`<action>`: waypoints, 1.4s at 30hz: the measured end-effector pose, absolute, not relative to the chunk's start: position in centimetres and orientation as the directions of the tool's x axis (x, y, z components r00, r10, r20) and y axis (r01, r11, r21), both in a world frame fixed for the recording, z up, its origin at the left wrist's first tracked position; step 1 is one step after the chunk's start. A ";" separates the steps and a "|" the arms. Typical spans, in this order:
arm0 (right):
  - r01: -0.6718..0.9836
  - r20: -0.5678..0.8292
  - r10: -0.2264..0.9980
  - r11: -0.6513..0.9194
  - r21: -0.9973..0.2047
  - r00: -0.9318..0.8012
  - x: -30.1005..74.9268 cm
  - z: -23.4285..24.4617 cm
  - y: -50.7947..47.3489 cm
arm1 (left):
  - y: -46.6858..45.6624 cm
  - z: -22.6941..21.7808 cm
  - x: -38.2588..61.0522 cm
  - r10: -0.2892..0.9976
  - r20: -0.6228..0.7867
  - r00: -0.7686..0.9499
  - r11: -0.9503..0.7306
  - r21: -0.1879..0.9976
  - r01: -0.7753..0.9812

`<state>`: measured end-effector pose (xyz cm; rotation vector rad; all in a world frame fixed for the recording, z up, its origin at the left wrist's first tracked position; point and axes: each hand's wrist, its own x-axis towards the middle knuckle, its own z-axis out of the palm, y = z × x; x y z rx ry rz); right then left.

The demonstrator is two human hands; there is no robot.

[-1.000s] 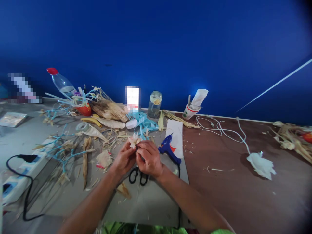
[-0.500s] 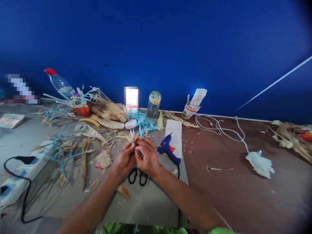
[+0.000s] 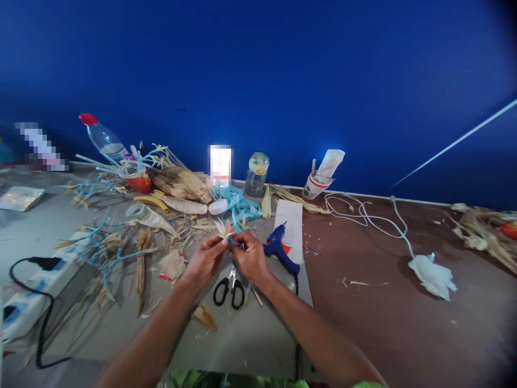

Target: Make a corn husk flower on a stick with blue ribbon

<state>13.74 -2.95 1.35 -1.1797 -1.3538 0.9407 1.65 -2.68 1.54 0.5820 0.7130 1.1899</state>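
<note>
My left hand (image 3: 204, 260) pinches a small pale corn-husk flower (image 3: 223, 228) by its base, above the grey mat (image 3: 258, 334). My right hand (image 3: 251, 256) is closed on the blue-wrapped stem just right of the flower, fingertips close to the left hand's. Black-handled scissors (image 3: 229, 289) lie on the mat right under both hands. A blue glue gun (image 3: 280, 249) rests just right of my right hand, its black cord running toward me.
Dried husks and blue-wrapped stems (image 3: 105, 249) litter the left side, beside a white power strip (image 3: 24, 307). At the back stand a red-capped bottle (image 3: 103, 137), a jar (image 3: 257, 173) and a paper cup (image 3: 316, 183). A white cable (image 3: 369, 215) and crumpled tissue (image 3: 433, 274) lie right.
My hands have drawn slightly apart and risen a little, and the scissors under them now show more fully. The flower stays in my left fingers.
</note>
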 end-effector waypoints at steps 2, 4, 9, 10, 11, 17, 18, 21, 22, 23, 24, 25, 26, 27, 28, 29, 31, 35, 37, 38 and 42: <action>0.156 0.261 0.964 0.251 -0.955 0.046 13.7 1.3 -2.9 | -2.6 1.7 1.5 0.963 -0.190 0.191 0.268 0.742 -0.615; 0.184 0.351 0.935 0.335 -0.924 0.057 13.7 1.2 -2.9 | -2.5 1.8 1.4 0.960 -0.195 0.201 0.279 0.731 -0.623; 0.180 0.429 0.903 0.426 -0.887 -0.021 14.2 1.4 -2.7 | -2.5 2.1 1.4 0.956 -0.205 0.210 0.292 0.729 -0.618; 0.165 0.421 0.906 0.423 -0.891 -0.049 14.3 1.5 -2.7 | -2.5 2.1 1.4 0.958 -0.210 0.197 0.287 0.729 -0.622; 0.151 0.415 0.907 0.422 -0.894 -0.074 14.5 1.6 -2.8 | -2.4 2.0 1.3 0.960 -0.214 0.182 0.281 0.727 -0.626; 0.121 0.275 0.961 0.277 -0.953 -0.030 14.9 2.2 -3.1 | -2.1 1.8 0.7 0.953 -0.223 0.208 0.304 0.710 -0.635; 0.122 0.233 0.972 0.232 -0.965 -0.012 14.9 2.3 -3.1 | -2.1 1.8 0.7 0.950 -0.218 0.221 0.311 0.706 -0.636; 0.111 0.153 0.988 0.149 -0.983 0.029 14.9 2.4 -3.0 | -2.2 2.0 0.8 0.949 -0.207 0.237 0.313 0.684 -0.658; 0.104 0.144 0.989 0.139 -0.985 0.043 14.9 2.5 -3.0 | -2.3 2.1 0.9 0.949 -0.208 0.236 0.314 0.674 -0.669; 0.098 0.140 0.989 0.134 -0.986 0.052 14.9 2.5 -2.9 | -2.3 2.2 0.9 0.948 -0.213 0.237 0.318 0.663 -0.678; 0.091 0.132 0.990 0.127 -0.988 0.053 14.9 2.5 -2.8 | -2.3 2.3 0.9 0.945 -0.220 0.241 0.326 0.653 -0.683; 0.084 0.114 0.992 0.110 -0.990 0.046 14.9 2.5 -2.7 | -2.4 2.3 0.9 0.942 -0.227 0.247 0.336 0.646 -0.686; 0.078 0.087 0.996 0.084 -0.993 0.032 14.9 2.5 -2.6 | -2.4 2.4 0.9 0.938 -0.233 0.255 0.346 0.639 -0.687; 0.076 0.060 0.998 0.058 -0.995 0.020 14.9 2.5 -2.5 | -2.4 2.4 0.8 0.935 -0.238 0.264 0.356 0.632 -0.688; 0.081 0.038 0.999 0.037 -0.996 0.011 15.0 2.5 -2.4 | -2.4 2.4 0.8 0.932 -0.240 0.273 0.363 0.627 -0.689; 0.095 0.025 1.000 0.024 -0.995 0.007 15.1 2.4 -2.2 | -2.4 2.3 0.7 0.930 -0.241 0.278 0.368 0.624 -0.689; 0.148 0.033 0.999 0.032 -0.988 0.005 15.4 2.4 -1.9 | -2.4 2.2 0.6 0.928 -0.244 0.280 0.372 0.626 -0.685; 0.266 0.062 0.998 0.063 -0.962 -0.014 16.2 2.3 -1.3 | -2.3 1.9 0.4 0.915 -0.259 0.311 0.403 0.657 -0.637; 0.257 0.060 0.998 0.067 -0.964 -0.036 16.5 2.3 -1.1 | -2.3 1.9 0.3 0.909 -0.268 0.320 0.414 0.667 -0.619; 0.226 0.047 0.997 0.059 -0.972 -0.055 16.6 2.4 -1.1 | -2.3 1.9 0.3 0.911 -0.271 0.312 0.411 0.669 -0.620; 0.113 0.026 0.993 0.040 -0.993 -0.116 16.4 2.7 -1.5 | -2.1 2.2 0.5 0.927 -0.279 0.251 0.376 0.670 -0.641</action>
